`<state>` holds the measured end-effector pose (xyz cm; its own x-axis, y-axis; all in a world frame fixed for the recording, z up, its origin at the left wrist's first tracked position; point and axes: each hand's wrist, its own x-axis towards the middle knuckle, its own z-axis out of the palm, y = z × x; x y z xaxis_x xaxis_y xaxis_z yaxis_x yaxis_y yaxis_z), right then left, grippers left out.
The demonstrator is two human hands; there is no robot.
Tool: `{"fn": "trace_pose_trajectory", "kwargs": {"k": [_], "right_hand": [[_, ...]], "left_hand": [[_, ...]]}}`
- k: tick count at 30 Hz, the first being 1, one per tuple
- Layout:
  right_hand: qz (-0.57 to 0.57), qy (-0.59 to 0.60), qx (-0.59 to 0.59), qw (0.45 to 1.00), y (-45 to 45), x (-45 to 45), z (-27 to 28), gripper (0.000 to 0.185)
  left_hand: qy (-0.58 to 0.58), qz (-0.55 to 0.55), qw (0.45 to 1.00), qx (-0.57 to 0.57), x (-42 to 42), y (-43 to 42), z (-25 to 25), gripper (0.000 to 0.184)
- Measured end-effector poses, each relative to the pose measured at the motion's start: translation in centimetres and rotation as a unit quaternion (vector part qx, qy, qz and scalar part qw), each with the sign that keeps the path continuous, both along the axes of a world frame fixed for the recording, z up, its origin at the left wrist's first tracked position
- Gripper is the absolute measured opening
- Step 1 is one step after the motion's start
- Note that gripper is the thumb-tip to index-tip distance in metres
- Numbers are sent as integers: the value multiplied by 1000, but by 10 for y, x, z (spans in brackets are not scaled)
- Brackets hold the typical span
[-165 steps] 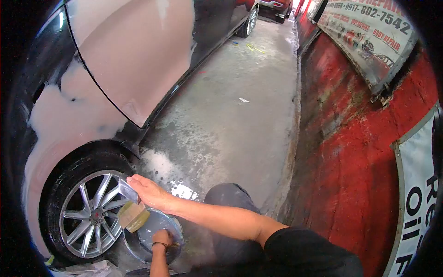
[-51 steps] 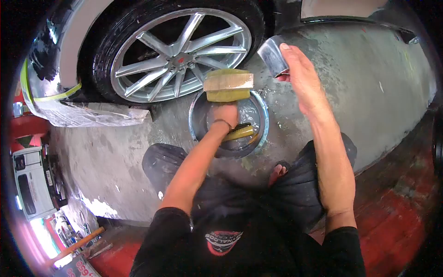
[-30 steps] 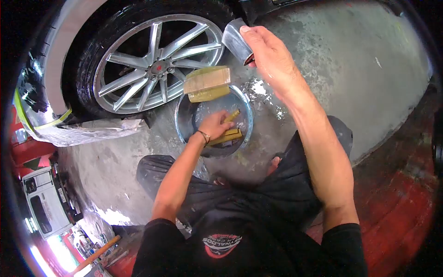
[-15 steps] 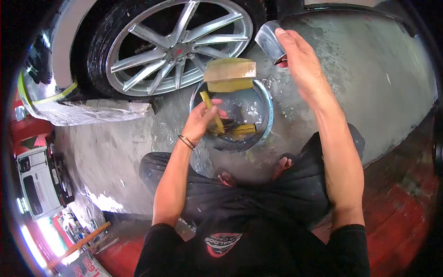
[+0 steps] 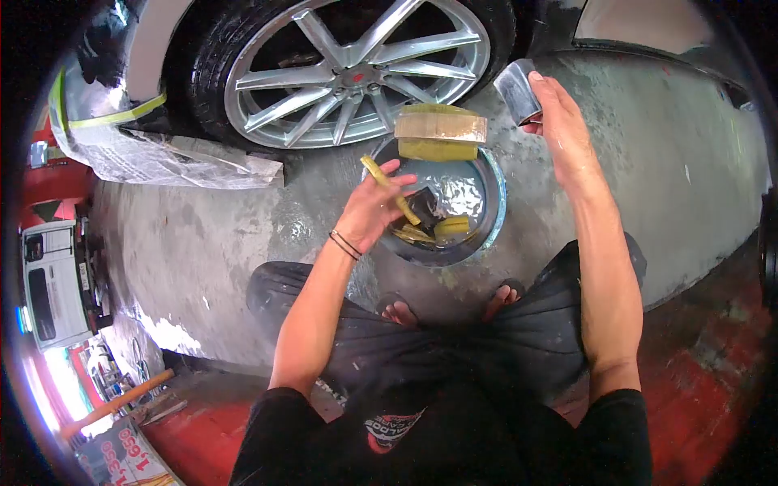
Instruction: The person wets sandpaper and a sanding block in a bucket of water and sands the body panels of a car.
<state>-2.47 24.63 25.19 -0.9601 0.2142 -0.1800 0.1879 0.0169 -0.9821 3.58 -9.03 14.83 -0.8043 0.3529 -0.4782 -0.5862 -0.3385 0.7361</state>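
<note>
My right hand (image 5: 561, 121) grips a folded piece of grey sandpaper (image 5: 515, 91), its face smeared whitish, raised to the right of the tub. In my left hand (image 5: 373, 209) is a narrow yellow strip (image 5: 381, 178), lying slantwise across the fingers, some of which stretch out. That hand hovers over the left side of a round tub of water (image 5: 498, 198). Inside the tub are a dark piece (image 5: 423, 206) and a short yellow piece (image 5: 452, 225). A yellow-and-tan block (image 5: 442, 127) rests at the tub's far rim.
A car wheel (image 5: 356, 78) with silver spokes stands just beyond the tub. Masking paper (image 5: 194, 162) and greenish tape hang along the bodywork at left. Wet grey floor (image 5: 648, 170) spreads to the right. A white vehicle (image 5: 55, 283) is far left, near a wooden pole (image 5: 121, 401).
The view has shifted, so the wheel and tub appear farther right. My left fingers have spread more around the yellow strip. My right hand still holds the sandpaper.
</note>
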Motion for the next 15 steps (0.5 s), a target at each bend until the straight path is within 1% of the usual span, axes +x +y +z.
{"fn": "trace_pose_trajectory", "kwargs": {"k": [4,7,13,15], "right_hand": [[13,-10,12,1000,1,-1,-5,56],[13,-13,10,1000,1,0,-6,57],[8,-5,-5,1000,6,2,-5,54],[7,2,-12,1000,8,3,-5,52]], "left_hand": [[11,-8,999,-35,0,6,4,69],[6,-11,1000,-24,1,7,3,73],[14,-37,999,15,4,15,11,76],[41,-40,998,5,6,21,16,72]]}}
